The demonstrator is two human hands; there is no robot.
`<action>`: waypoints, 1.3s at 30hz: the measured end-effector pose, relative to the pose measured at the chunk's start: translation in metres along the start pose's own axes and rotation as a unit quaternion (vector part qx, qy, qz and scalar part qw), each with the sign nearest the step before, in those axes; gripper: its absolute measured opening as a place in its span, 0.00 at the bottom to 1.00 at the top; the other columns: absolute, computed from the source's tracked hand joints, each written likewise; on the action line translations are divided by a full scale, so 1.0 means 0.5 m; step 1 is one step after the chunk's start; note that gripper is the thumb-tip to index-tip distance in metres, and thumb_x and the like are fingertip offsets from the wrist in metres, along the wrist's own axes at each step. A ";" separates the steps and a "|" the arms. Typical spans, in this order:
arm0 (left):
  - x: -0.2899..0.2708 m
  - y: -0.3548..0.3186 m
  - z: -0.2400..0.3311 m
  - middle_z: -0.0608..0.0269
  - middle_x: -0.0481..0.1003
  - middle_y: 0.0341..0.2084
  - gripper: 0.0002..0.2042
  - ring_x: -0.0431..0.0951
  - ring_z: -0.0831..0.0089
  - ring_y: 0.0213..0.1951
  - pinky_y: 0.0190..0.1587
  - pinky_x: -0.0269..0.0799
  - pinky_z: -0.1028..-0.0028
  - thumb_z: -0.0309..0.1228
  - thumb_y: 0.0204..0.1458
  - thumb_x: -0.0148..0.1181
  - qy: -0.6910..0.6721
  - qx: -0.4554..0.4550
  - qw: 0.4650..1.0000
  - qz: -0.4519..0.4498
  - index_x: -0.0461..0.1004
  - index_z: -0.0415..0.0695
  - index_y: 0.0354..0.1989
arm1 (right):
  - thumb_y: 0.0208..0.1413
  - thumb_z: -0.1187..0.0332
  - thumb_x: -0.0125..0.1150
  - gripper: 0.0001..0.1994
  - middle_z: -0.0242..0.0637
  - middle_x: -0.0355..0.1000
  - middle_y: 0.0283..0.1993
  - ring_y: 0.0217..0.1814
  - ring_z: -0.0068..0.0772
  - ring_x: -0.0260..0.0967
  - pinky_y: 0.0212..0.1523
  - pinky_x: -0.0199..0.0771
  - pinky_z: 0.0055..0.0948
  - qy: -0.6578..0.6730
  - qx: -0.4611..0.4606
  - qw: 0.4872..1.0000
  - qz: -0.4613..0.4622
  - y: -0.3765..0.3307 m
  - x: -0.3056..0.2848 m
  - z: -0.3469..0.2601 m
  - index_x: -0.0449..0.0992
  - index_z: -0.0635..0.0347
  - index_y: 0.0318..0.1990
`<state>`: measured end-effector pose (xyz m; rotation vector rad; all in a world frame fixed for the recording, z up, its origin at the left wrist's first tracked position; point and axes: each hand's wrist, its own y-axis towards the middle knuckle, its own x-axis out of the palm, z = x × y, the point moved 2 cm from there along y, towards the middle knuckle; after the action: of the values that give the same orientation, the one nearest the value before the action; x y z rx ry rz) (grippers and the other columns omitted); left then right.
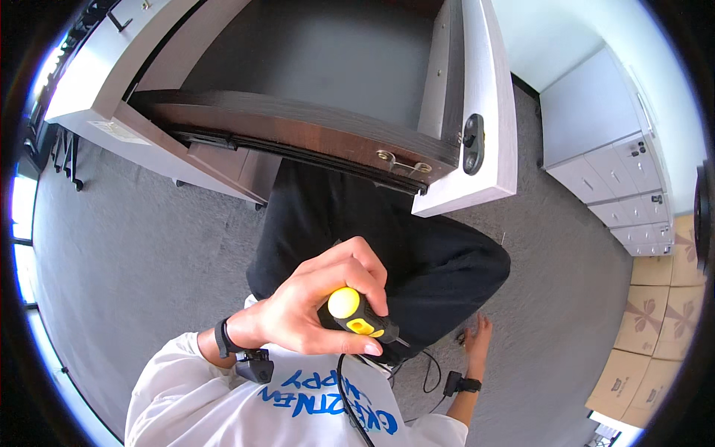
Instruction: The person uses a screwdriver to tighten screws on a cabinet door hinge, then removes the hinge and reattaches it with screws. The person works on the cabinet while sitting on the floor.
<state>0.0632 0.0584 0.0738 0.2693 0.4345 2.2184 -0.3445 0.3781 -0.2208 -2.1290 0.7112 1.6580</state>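
A screwdriver point(360, 317) with a rounded yellow-and-black handle is gripped in the left hand point(316, 305), fingers curled tight around it, held above the lap. Just above the screwdriver, a pulled-out drawer point(298, 134) of dark wood grain is seen, its smooth grey bottom bare, with a metal rail point(223, 141) along its side and a pale front panel point(488, 112). Below and right of the screwdriver, the right hand point(477, 337) is lowered to the grey carpet point(149, 261), fingers spread loosely and nothing grasped. Cardboard boxes point(655, 335) are stacked far right.
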 end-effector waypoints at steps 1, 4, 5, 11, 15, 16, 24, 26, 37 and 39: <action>-0.001 0.004 0.003 0.60 0.70 0.41 0.18 0.75 0.68 0.42 0.43 0.72 0.70 0.32 0.44 0.80 0.011 0.005 1.000 -0.007 0.78 0.46 0.42 | 0.57 0.75 0.62 0.19 0.50 0.72 0.59 0.61 0.53 0.71 0.61 0.71 0.44 -0.023 0.027 0.999 -0.012 0.023 -0.049 -0.032 0.76 0.64 0.57; 0.003 0.021 0.009 0.59 0.70 0.42 0.19 0.76 0.65 0.43 0.44 0.73 0.70 0.33 0.46 0.79 0.032 0.030 0.998 -0.042 0.78 0.45 0.44 | 0.59 0.75 0.59 0.18 0.48 0.74 0.58 0.58 0.49 0.74 0.60 0.71 0.41 0.211 0.062 0.975 -0.014 0.106 -0.228 -0.144 0.77 0.64 0.57; 0.009 0.027 0.008 0.59 0.70 0.42 0.18 0.76 0.65 0.43 0.44 0.73 0.69 0.33 0.47 0.78 0.032 0.035 0.997 -0.058 0.78 0.45 0.44 | 0.59 0.74 0.60 0.18 0.48 0.75 0.57 0.57 0.48 0.74 0.60 0.72 0.40 0.228 0.018 0.973 -0.020 0.124 -0.282 -0.195 0.77 0.64 0.57; 0.076 0.039 -0.008 0.58 0.69 0.41 0.17 0.76 0.62 0.42 0.43 0.75 0.68 0.28 0.48 0.74 0.008 0.060 0.990 -0.129 0.76 0.43 0.45 | 0.54 0.59 0.70 0.25 0.46 0.74 0.59 0.57 0.49 0.74 0.60 0.72 0.41 0.353 -0.269 0.871 -0.211 0.104 -0.446 -0.526 0.77 0.63 0.56; 0.097 0.023 -0.015 0.54 0.72 0.45 0.11 0.78 0.63 0.43 0.34 0.80 0.75 0.26 0.53 0.69 0.040 0.103 0.987 -0.115 0.76 0.41 0.43 | 0.48 0.65 0.74 0.25 0.45 0.73 0.57 0.62 0.51 0.70 0.59 0.73 0.42 0.369 -0.180 0.773 -0.484 0.073 -0.401 -0.639 0.75 0.62 0.54; 0.094 0.021 -0.015 0.54 0.73 0.46 0.13 0.78 0.64 0.43 0.35 0.81 0.73 0.28 0.53 0.70 0.041 0.096 0.989 -0.106 0.77 0.40 0.45 | 0.49 0.68 0.73 0.22 0.46 0.73 0.55 0.59 0.51 0.72 0.57 0.74 0.41 0.377 -0.119 0.756 -0.522 0.066 -0.387 -0.650 0.75 0.62 0.51; -0.007 0.072 0.050 0.58 0.79 0.39 0.20 0.81 0.67 0.37 0.36 0.80 0.69 0.33 0.51 0.72 0.143 0.121 0.977 -0.101 0.80 0.40 0.51 | 0.49 0.73 0.70 0.17 0.41 0.78 0.38 0.37 0.41 0.76 0.37 0.73 0.33 0.465 -0.204 0.812 -0.287 0.070 -0.356 -0.640 0.78 0.62 0.48; -0.043 0.100 0.076 0.57 0.81 0.38 0.17 0.81 0.66 0.36 0.35 0.77 0.70 0.30 0.50 0.73 0.234 0.209 0.949 -0.007 0.80 0.40 0.48 | 0.49 0.72 0.72 0.17 0.40 0.78 0.37 0.36 0.40 0.75 0.37 0.72 0.30 0.487 -0.212 0.818 -0.221 0.077 -0.365 -0.637 0.79 0.61 0.48; -0.056 0.215 0.123 0.49 0.80 0.49 0.31 0.81 0.56 0.53 0.55 0.73 0.64 0.22 0.44 0.63 0.437 0.103 0.890 0.079 0.69 0.42 0.62 | 0.49 0.71 0.71 0.16 0.38 0.78 0.35 0.36 0.34 0.76 0.37 0.71 0.29 0.519 -0.191 0.804 -0.219 0.077 -0.319 -0.623 0.80 0.61 0.47; -0.051 0.225 0.118 0.49 0.80 0.47 0.32 0.81 0.55 0.52 0.56 0.73 0.62 0.22 0.43 0.63 0.441 0.106 0.889 0.067 0.68 0.42 0.63 | 0.50 0.73 0.68 0.15 0.38 0.78 0.35 0.36 0.34 0.75 0.37 0.71 0.29 0.498 -0.177 0.821 -0.215 0.067 -0.311 -0.613 0.80 0.61 0.47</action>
<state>0.0195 -0.0147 0.1714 -0.6591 1.1725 2.3267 -0.1509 0.2073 0.0087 -3.0983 0.0857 0.3515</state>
